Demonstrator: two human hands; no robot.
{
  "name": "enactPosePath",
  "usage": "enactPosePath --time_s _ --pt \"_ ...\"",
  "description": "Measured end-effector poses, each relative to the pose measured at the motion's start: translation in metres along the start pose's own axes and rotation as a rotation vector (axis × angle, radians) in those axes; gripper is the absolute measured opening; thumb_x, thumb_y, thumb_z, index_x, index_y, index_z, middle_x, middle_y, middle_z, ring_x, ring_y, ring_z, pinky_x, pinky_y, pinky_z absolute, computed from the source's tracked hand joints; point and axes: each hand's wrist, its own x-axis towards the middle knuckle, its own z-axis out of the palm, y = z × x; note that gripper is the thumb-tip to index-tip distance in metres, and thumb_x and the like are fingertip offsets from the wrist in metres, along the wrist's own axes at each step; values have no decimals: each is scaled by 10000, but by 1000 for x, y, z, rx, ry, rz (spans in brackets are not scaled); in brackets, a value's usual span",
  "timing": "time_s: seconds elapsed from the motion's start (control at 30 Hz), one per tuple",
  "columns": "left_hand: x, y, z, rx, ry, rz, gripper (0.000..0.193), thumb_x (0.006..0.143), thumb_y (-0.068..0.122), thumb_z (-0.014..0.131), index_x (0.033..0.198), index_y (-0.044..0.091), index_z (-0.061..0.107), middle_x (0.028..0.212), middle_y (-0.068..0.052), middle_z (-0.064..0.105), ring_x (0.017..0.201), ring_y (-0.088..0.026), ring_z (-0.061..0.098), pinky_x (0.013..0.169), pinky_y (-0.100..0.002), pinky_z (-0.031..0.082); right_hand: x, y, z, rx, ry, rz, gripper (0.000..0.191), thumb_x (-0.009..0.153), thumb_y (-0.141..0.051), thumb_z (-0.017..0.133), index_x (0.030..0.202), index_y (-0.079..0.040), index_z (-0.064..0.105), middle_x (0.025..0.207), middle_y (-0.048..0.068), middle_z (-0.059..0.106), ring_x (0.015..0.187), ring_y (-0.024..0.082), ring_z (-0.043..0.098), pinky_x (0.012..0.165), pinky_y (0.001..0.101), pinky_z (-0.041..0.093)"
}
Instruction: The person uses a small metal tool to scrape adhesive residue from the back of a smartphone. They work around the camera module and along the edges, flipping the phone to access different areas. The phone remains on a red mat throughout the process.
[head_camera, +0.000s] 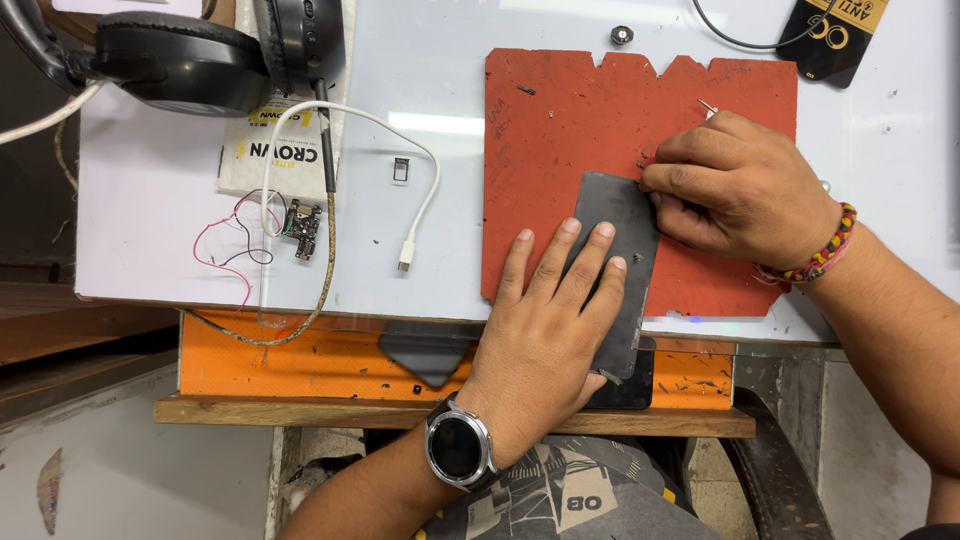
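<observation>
A dark flat phone (622, 225) lies face down on a red work mat (560, 130). My left hand (555, 320) rests flat on it, fingers spread, pressing it down. My right hand (735, 180) has its fingers curled at the phone's upper right edge, pinching something small that I cannot make out. A thin metal tool tip (707, 106) shows just above the right hand. A watch sits on my left wrist and a beaded bracelet on my right.
A white cable (420, 200) and a small circuit board with thin wires (303, 230) lie on the white tabletop (160, 230). A small tray (401, 170) lies near them. Black headphones (180, 55) are at the back left. An orange shelf (300, 360) runs below.
</observation>
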Motion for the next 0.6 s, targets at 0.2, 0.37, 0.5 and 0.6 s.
enactPosePath --time_s 0.2,0.37,0.5,0.6 --pt "0 0 0 2 4 -1 953 637 419 884 1428 60 492 1593 -185 348 1502 -373 281 1232 -599 154 -3 2 3 46 15 37 128 823 -65 734 938 -111 703 1047 44 699 854 235 614 759 353 537" --pt "1 0 2 0 -9 -1 964 622 426 886 1422 63 489 1588 -191 343 1500 -374 265 1223 -603 147 -3 3 1 43 15 -7 187 819 -76 746 1005 -92 736 1044 62 686 879 253 623 765 370 533" --pt "1 0 2 -4 -21 -5 962 621 432 882 1420 71 487 1588 -189 338 1498 -371 256 1220 -605 139 -1 2 2 53 9 3 142 813 -79 754 951 -96 726 1025 67 692 849 246 615 738 363 526" --pt "0 -1 1 6 -9 0 952 646 420 880 1433 59 484 1594 -187 343 1505 -371 263 1230 -600 145 -2 0 2 43 14 82 125 806 -80 755 921 -96 710 1032 50 709 868 250 618 762 366 533"
